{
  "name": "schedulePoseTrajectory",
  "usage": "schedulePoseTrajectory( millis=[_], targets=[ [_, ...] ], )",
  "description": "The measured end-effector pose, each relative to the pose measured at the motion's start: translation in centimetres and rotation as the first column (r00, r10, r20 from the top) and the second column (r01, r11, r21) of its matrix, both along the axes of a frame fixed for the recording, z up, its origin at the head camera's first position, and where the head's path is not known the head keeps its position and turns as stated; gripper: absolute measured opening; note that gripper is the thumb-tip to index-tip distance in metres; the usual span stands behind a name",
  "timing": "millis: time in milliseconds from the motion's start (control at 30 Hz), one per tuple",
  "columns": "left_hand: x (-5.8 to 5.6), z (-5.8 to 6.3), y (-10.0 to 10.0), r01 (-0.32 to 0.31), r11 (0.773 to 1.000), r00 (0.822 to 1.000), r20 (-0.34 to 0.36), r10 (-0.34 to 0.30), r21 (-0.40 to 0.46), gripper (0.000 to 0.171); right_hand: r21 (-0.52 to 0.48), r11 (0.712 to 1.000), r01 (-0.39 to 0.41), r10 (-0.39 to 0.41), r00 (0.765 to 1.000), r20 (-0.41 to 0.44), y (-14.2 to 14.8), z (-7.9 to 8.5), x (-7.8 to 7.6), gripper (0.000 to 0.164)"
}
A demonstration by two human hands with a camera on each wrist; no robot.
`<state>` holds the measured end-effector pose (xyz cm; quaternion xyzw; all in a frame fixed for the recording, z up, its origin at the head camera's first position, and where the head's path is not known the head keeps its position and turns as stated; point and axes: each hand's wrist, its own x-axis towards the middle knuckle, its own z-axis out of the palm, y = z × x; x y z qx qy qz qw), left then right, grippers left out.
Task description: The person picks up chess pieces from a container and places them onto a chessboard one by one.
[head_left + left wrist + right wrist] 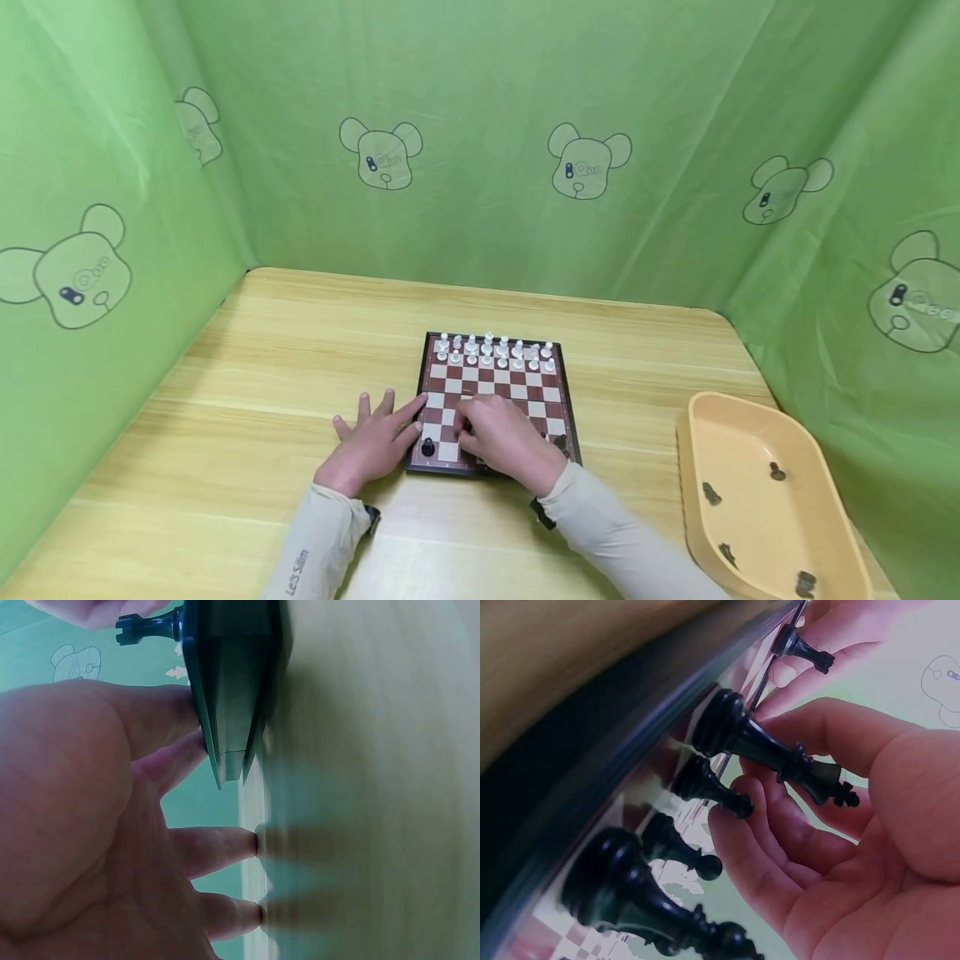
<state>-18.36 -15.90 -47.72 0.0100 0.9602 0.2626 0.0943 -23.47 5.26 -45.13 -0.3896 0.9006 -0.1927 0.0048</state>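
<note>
A chessboard lies on the table. My left hand is spread at its left edge, thumb side against the rim, other fingertips on the table. Beside it a black rook stands on the near left corner. My right hand is over the near half, thumb and fingers curled together around a dark chess piece mostly hidden by them. In the right wrist view a black king stands in front of these fingers, with black pawns and a larger black piece nearby.
White chess pieces fill two rows along the far side of the board. On the right stands an orange tray with several dark pieces lying in it. Green curtains enclose the table.
</note>
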Motion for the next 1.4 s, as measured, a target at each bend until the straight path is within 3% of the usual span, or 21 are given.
schedulePoseTrajectory(
  millis=[933,1400],
  targets=[
    [0.02,0.12,0.11,0.002,1.000,1.000,-0.002,-0.002,-0.003,0.051,0.043,0.998,0.050,-0.054,0.994,0.095,-0.40,-0.22,-0.10,0.013],
    [-0.04,0.13,0.04,0.005,1.000,1.000,-0.005,-0.005,-0.006,0.051,0.037,0.998,0.051,-0.054,0.995,0.089,-0.36,-0.25,0.05,0.010]
  ],
)
